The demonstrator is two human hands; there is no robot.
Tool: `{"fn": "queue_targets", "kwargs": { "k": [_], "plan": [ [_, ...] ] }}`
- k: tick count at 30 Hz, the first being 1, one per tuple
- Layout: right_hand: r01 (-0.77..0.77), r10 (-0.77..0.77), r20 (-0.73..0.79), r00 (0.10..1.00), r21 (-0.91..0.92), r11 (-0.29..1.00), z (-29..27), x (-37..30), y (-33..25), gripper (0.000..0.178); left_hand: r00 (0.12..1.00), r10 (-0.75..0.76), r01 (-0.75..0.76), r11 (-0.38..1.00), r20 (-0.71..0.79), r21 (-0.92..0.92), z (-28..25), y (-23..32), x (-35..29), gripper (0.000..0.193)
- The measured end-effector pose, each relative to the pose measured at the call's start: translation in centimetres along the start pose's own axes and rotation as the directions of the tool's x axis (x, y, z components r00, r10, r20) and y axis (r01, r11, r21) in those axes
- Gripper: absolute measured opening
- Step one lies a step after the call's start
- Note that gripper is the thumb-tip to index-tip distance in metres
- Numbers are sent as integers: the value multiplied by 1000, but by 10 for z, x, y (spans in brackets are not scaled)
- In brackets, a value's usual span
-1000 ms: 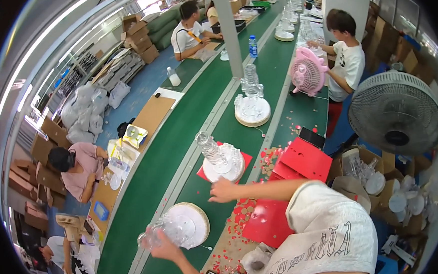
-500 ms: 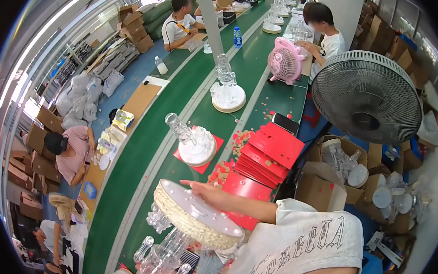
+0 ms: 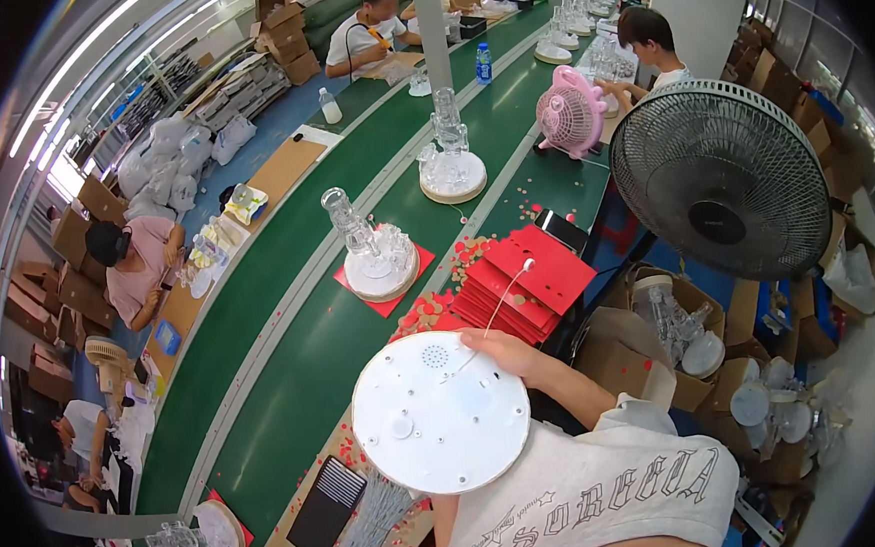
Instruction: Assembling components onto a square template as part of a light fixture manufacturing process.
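A round white base (image 3: 437,424), part of an ornament with clear plastic towers, is tilted with its flat underside toward me. Small screws, a ring of speaker holes and a round knob dot that face. My right hand (image 3: 508,354) is closed on its upper right edge. By these fingers a thin white cable (image 3: 495,315) runs up to a small white tip over a stack of red sheets (image 3: 519,289). The base hides my left hand; only its forearm shows below the rim. Beyond it, another clear ornament (image 3: 382,262) stands on a red sheet on the green belt.
Below the base lie a black panel (image 3: 327,509) and a bundle of thin grey strands (image 3: 373,528). Further up the belt stands another ornament (image 3: 451,172). On the right are a large black fan (image 3: 717,181), a pink fan (image 3: 570,113) and cartons of clear parts (image 3: 676,324).
The ornament has been turned so its underside shows flat and its towers are hidden. The white cable now hangs over the red sheets. My left hand has gone out of sight behind the base.
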State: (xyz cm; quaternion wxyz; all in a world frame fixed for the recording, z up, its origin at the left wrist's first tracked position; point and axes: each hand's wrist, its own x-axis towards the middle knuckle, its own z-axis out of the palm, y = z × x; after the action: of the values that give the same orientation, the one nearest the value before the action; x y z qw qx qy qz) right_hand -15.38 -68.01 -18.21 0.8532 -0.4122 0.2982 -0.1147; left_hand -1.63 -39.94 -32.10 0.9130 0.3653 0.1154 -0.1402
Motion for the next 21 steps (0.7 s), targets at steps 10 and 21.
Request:
{"fn": "queue_targets", "kwargs": {
  "k": [10,21],
  "plan": [
    [269,-252,101,962,-238,933,54,11,59,42,931,339,-319,936,-137,153,35,29,-43,74],
    [610,-719,371,587,-787,93,116,-27,41,23,763,643,-571,623,66,534,70,83,-91,72]
  ]
}}
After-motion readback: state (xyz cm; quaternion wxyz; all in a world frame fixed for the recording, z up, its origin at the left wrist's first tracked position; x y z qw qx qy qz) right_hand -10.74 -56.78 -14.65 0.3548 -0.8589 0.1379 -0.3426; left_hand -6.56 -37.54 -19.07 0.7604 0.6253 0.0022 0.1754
